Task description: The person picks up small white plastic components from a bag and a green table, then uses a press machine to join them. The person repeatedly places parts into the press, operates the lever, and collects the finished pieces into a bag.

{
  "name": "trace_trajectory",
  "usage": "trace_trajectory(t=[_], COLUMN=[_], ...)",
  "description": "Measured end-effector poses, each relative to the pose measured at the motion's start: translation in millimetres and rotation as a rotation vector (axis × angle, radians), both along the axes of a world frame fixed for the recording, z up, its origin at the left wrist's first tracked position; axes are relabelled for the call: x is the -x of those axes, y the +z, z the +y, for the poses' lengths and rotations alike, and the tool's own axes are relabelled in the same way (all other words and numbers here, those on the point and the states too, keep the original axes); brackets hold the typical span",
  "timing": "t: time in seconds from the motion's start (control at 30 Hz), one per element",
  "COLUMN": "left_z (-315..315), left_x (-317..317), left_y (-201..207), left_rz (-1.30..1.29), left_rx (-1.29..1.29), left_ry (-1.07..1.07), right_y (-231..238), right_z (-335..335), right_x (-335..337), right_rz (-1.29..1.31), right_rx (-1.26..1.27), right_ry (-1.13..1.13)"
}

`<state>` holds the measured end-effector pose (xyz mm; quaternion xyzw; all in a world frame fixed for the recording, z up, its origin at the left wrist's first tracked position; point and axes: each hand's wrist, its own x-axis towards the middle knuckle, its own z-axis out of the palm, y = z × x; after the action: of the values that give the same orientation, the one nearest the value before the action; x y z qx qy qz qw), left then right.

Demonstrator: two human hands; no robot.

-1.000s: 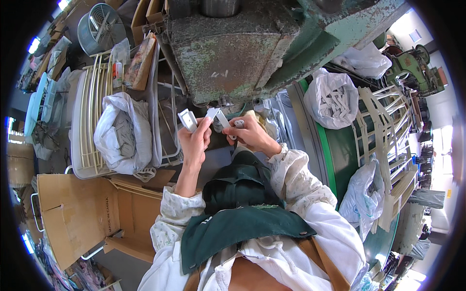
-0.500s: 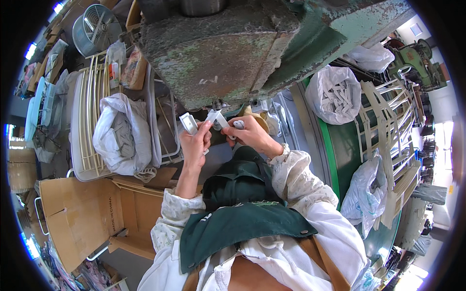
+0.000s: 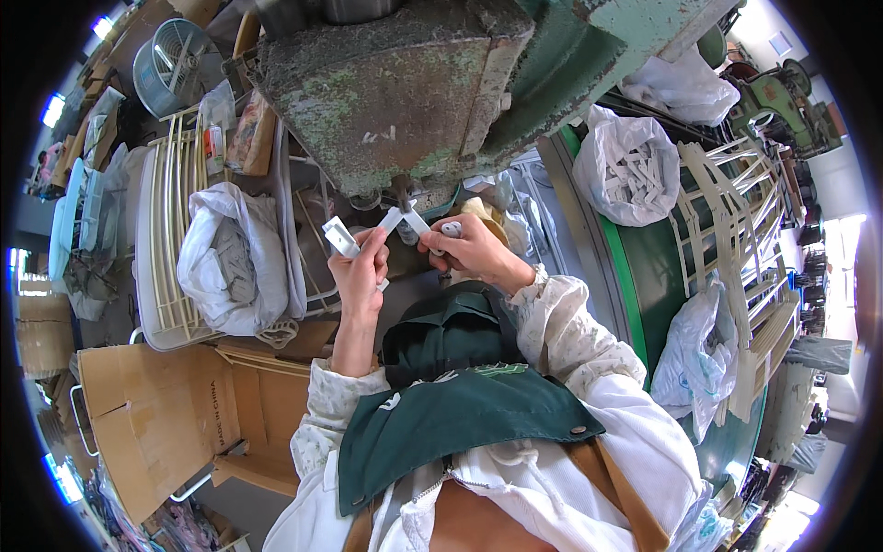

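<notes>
A white V-shaped piece [image 3: 417,222], like a pair of joined flat strips, sits right below the dark punch [image 3: 402,190] of a green press [image 3: 386,101]. My left hand [image 3: 360,270] is closed, pinching one arm of the V between thumb and fingers. A second white channel-shaped strip [image 3: 341,236] sticks out of the same fist. My right hand [image 3: 475,255] is closed on the V's other arm, and a white rounded end [image 3: 451,229] shows at its fingers. Whether the punch touches the piece, I cannot tell.
At left, a white sack [image 3: 235,262] of pale pieces lies on a rack, above an open cardboard box [image 3: 152,405]. To the right stand another sack [image 3: 628,166] of white strips, a green-edged table [image 3: 635,267] and cream slatted frames [image 3: 727,221]. The heavy press overhangs my hands.
The view has shifted a little. Both hands still hold the white V-shaped piece, whose middle now lies at the dark punch. The channel-shaped strip in my left hand has tilted.
</notes>
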<state>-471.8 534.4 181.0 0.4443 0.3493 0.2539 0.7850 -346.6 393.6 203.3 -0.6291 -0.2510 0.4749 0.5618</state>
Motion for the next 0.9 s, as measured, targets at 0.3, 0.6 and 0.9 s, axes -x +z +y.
trace_trajectory(t=[0.3, 0.6, 0.9], left_z=[-3, -17, -25], left_x=[18, 27, -17], left_y=[13, -15, 4], left_rz=[-0.025, -0.016, -0.027], left_rx=[-0.019, 0.194, 0.108], left_ry=[-0.132, -0.129, -0.102], right_y=[15, -58, 5], right_z=[-48, -175, 20], right_x=[-16, -168, 9], right_rz=[-0.055, -0.421, -0.096], right_rx=[-0.154, 0.211, -0.275], right_ry=[-0.322, -1.005, -0.283])
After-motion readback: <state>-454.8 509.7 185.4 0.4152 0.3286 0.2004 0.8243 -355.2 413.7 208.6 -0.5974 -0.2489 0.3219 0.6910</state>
